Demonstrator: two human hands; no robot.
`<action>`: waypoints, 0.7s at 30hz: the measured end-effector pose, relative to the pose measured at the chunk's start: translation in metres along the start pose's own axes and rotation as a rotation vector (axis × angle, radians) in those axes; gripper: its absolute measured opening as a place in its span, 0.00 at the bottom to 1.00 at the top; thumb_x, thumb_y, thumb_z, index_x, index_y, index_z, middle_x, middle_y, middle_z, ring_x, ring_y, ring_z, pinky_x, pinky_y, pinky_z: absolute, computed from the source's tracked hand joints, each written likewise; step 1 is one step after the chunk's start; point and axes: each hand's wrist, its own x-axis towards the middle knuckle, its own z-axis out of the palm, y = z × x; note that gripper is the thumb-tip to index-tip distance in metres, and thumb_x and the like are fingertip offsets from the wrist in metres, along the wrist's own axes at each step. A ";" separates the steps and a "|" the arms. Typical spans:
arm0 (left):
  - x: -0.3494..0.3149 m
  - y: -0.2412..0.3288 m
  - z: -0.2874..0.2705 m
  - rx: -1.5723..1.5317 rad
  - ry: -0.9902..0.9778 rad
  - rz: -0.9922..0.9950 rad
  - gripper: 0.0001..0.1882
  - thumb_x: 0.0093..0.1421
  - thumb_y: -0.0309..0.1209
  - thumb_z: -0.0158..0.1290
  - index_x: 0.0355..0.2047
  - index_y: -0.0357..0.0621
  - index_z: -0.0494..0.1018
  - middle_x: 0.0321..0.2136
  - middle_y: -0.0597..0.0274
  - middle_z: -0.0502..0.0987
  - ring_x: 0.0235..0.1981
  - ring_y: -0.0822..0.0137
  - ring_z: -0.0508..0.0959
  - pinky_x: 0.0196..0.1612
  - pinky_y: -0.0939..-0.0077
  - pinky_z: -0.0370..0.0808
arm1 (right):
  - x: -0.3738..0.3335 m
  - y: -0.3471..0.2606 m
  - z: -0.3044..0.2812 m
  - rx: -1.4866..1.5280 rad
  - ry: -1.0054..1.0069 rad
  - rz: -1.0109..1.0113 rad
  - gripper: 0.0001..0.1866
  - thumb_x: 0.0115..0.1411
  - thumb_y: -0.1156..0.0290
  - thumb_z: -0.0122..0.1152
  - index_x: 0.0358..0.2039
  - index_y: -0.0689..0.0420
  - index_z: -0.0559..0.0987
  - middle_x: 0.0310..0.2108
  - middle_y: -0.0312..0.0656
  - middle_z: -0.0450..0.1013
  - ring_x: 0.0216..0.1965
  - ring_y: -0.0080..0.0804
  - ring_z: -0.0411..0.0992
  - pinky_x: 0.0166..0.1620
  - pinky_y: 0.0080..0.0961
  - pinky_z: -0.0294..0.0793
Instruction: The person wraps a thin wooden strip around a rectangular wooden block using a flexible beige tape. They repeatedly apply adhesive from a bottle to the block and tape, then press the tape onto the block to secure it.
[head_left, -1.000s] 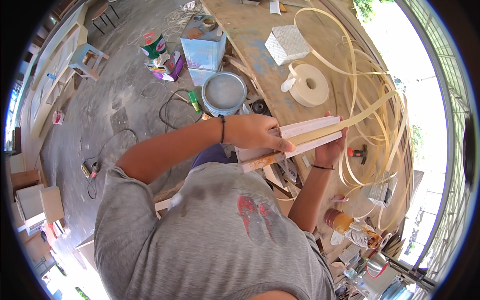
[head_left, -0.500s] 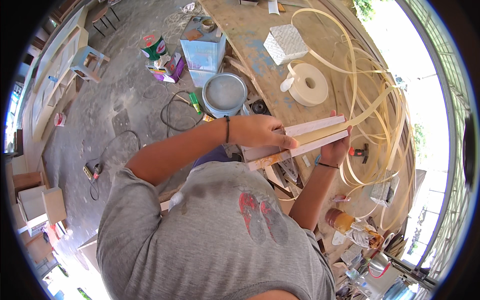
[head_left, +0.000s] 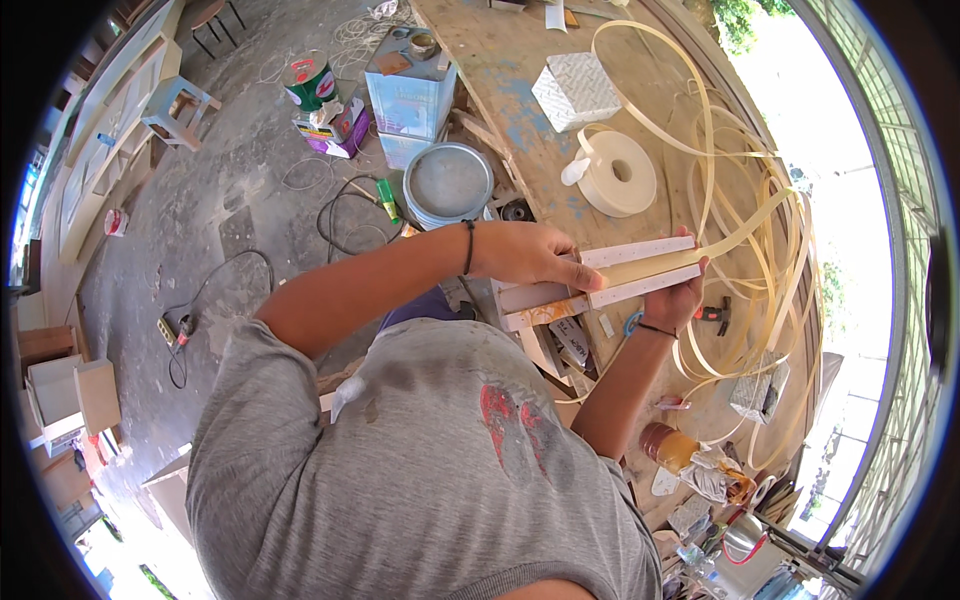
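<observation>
Across both hands lies a long white trough with two raised side rails (head_left: pixel 645 284), its near end smeared orange. A cream flexible strip (head_left: pixel 640 268) runs along its channel and out past the far end. My left hand (head_left: pixel 525 255) is closed at the trough's middle, thumb pressed down over the strip; its other fingers are mostly hidden. My right hand (head_left: pixel 678 300) grips the far end from below and outside, fingertips curled up at the near rail. Beyond the far end, the strip joins a large tangle of loose cream loops (head_left: pixel 765 250).
The wooden workbench (head_left: pixel 490 60) carries a roll of cream tape (head_left: pixel 618 173), a wrapped block (head_left: pixel 575 90), a hammer (head_left: pixel 714 314) and a jar of amber liquid (head_left: pixel 668 446). Left of it stand a round grey bucket (head_left: pixel 448 185) and a blue tin (head_left: pixel 410 100). Cables (head_left: pixel 225 262) trail over the floor.
The trough and both hands have shifted slightly to the right. My left thumb sits a little farther along the trough. Both hands keep their hold.
</observation>
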 end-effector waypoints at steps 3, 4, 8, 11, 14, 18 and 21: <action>0.004 -0.005 0.000 0.022 -0.022 0.017 0.41 0.55 0.63 0.50 0.48 0.32 0.70 0.40 0.54 0.76 0.41 0.69 0.75 0.44 0.77 0.71 | 0.001 0.000 -0.003 0.004 0.024 -0.039 0.19 0.67 0.61 0.45 0.47 0.65 0.72 0.53 0.50 0.69 0.60 0.43 0.62 0.64 0.52 0.56; 0.004 -0.005 0.000 0.019 -0.023 0.016 0.41 0.55 0.63 0.50 0.48 0.32 0.70 0.40 0.54 0.76 0.41 0.69 0.75 0.44 0.77 0.71 | 0.001 -0.001 -0.003 0.022 0.017 -0.034 0.20 0.67 0.61 0.44 0.47 0.65 0.72 0.52 0.51 0.69 0.60 0.43 0.62 0.64 0.52 0.56; 0.003 -0.002 0.001 -0.014 -0.042 0.010 0.41 0.56 0.63 0.50 0.48 0.32 0.70 0.40 0.55 0.75 0.41 0.69 0.75 0.44 0.77 0.71 | 0.001 -0.003 -0.005 0.092 -0.047 -0.009 0.20 0.67 0.61 0.44 0.48 0.66 0.71 0.52 0.51 0.69 0.60 0.43 0.62 0.64 0.53 0.55; 0.002 -0.001 0.001 -0.007 -0.037 0.024 0.41 0.56 0.63 0.50 0.48 0.32 0.70 0.39 0.55 0.75 0.40 0.69 0.75 0.44 0.77 0.71 | 0.002 -0.006 -0.008 0.135 -0.081 0.018 0.20 0.67 0.61 0.44 0.49 0.66 0.70 0.52 0.51 0.70 0.59 0.43 0.63 0.64 0.53 0.55; 0.000 0.003 0.002 -0.003 -0.034 0.015 0.41 0.56 0.63 0.50 0.48 0.32 0.70 0.38 0.55 0.76 0.39 0.69 0.75 0.42 0.77 0.72 | 0.002 -0.007 -0.008 0.142 -0.072 0.034 0.20 0.67 0.62 0.44 0.49 0.66 0.70 0.52 0.50 0.69 0.59 0.43 0.63 0.65 0.53 0.54; 0.000 0.002 0.001 0.019 -0.028 0.014 0.40 0.55 0.63 0.50 0.46 0.32 0.70 0.37 0.56 0.76 0.38 0.70 0.75 0.40 0.78 0.72 | 0.000 -0.007 -0.005 0.164 -0.079 0.027 0.20 0.67 0.62 0.45 0.49 0.66 0.69 0.51 0.48 0.70 0.59 0.43 0.64 0.65 0.53 0.53; -0.002 0.002 0.002 -0.007 -0.027 0.020 0.40 0.55 0.63 0.50 0.46 0.32 0.71 0.36 0.56 0.76 0.37 0.70 0.76 0.39 0.79 0.73 | 0.000 -0.006 -0.003 0.143 -0.060 0.017 0.19 0.67 0.62 0.45 0.49 0.65 0.69 0.50 0.47 0.71 0.58 0.42 0.64 0.64 0.53 0.53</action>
